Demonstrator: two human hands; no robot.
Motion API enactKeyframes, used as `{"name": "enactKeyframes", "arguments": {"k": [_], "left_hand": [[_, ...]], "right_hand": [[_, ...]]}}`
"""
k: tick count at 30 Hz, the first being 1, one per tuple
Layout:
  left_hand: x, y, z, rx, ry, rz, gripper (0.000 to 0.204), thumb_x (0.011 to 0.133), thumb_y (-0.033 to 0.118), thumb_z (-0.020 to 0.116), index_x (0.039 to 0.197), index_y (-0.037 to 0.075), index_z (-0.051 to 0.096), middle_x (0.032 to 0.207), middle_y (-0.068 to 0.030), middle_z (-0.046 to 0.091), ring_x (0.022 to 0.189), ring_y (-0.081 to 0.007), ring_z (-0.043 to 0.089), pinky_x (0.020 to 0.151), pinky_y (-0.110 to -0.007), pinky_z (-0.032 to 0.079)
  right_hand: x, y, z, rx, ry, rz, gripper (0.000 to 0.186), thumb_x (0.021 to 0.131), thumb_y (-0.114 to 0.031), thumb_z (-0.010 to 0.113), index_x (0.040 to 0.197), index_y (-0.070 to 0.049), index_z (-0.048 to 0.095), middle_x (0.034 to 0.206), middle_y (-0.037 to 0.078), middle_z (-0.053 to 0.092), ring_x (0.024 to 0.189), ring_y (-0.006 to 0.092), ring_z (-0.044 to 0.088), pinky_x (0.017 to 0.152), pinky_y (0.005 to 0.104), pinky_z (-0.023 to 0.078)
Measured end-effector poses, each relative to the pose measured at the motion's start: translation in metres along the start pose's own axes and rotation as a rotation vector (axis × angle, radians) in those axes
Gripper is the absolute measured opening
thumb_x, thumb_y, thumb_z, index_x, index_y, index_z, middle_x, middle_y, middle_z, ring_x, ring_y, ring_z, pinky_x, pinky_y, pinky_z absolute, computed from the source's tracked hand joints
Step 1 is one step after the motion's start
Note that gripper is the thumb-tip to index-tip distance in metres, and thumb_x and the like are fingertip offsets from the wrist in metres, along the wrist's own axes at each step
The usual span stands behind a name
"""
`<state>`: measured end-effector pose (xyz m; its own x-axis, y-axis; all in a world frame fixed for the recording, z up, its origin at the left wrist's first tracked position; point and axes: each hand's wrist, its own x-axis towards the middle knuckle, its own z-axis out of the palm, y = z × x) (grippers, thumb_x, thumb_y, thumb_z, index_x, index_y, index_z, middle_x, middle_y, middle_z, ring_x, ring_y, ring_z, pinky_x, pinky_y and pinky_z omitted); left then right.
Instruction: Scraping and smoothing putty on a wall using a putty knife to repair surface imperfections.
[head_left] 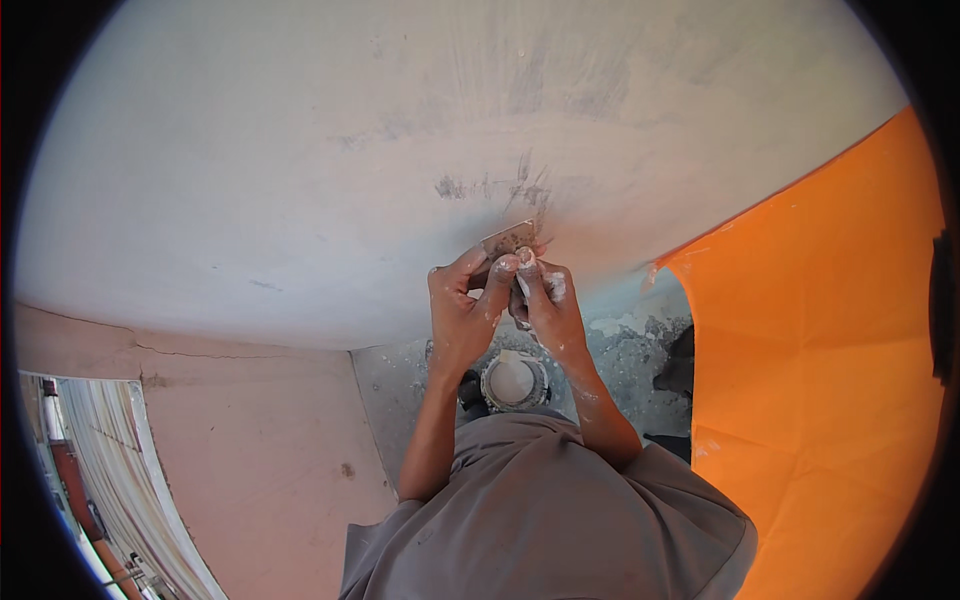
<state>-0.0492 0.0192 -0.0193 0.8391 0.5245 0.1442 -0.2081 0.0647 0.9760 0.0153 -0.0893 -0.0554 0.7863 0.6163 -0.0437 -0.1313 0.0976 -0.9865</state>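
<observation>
Head cam: L hand (462, 312) + R hand (552, 312) both pinch blade (508, 238), thumbs close tog., near wall (300, 180); contact unclear. Wall mostly pale, but dark marks (450, 187) show just past blade: prob. part done, marks look uncovered. Bucket (488, 385) below w/ whitish mix.

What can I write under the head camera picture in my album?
White-specked left hand and right hand hold a flat scraper by the smudged wall, a bucket below.

The white-spattered grey floor (630, 338) bears a round tub (541, 383) and, apparently, a dark object (677, 368).
</observation>
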Motion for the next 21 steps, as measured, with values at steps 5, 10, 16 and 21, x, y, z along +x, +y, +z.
{"name": "enactKeyframes", "arguments": {"k": [5,10,16,21], "left_hand": [[-0.077,-0.126,-0.084,0.243,-0.213,-0.378,0.021,0.096,0.016,0.073,0.108,-0.001,0.075,0.076,-0.0016,0.072,0.065,-0.0050,0.060,0.054,-0.023,0.048],[-0.123,-0.166,-0.089,0.296,-0.136,-0.560,0.020,0.094,0.012,0.075,0.108,-0.002,0.072,0.077,-0.0035,0.072,0.068,-0.0070,0.063,0.055,-0.024,0.052],[-0.053,-0.051,-0.042,0.675,-0.223,0.224,0.030,0.089,0.006,0.074,0.118,0.009,0.074,0.129,-0.0087,0.070,0.133,-0.0278,0.055,0.102,-0.042,0.050],[0.021,-0.006,-0.006,0.949,0.122,1.008,0.048,0.099,0.027,0.061,0.145,0.016,0.058,0.167,-0.0131,0.027,0.155,-0.0422,0.014,0.123,-0.052,0.019]], "right_hand": [[-0.076,0.109,-0.009,-0.176,-0.063,0.371,0.045,0.109,-0.039,0.048,0.084,-0.003,0.062,0.060,-0.002,0.052,0.056,0.0073,0.048,0.053,0.0275,0.038],[-0.146,0.165,-0.016,-0.212,-0.096,0.424,0.037,0.107,-0.034,0.054,0.091,-0.003,0.065,0.064,0.001,0.058,0.058,0.0090,0.052,0.056,0.0284,0.041],[-0.192,0.235,-0.057,-0.571,0.240,0.350,0.029,0.099,-0.027,0.060,0.091,-0.001,0.069,0.070,0.021,0.066,0.067,0.0346,0.067,0.067,0.0437,0.050],[-0.245,0.252,-0.101,-0.752,0.251,0.390,0.029,0.097,-0.029,0.061,0.091,-0.002,0.071,0.078,0.024,0.068,0.076,0.0438,0.067,0.074,0.0485,0.052]]}}
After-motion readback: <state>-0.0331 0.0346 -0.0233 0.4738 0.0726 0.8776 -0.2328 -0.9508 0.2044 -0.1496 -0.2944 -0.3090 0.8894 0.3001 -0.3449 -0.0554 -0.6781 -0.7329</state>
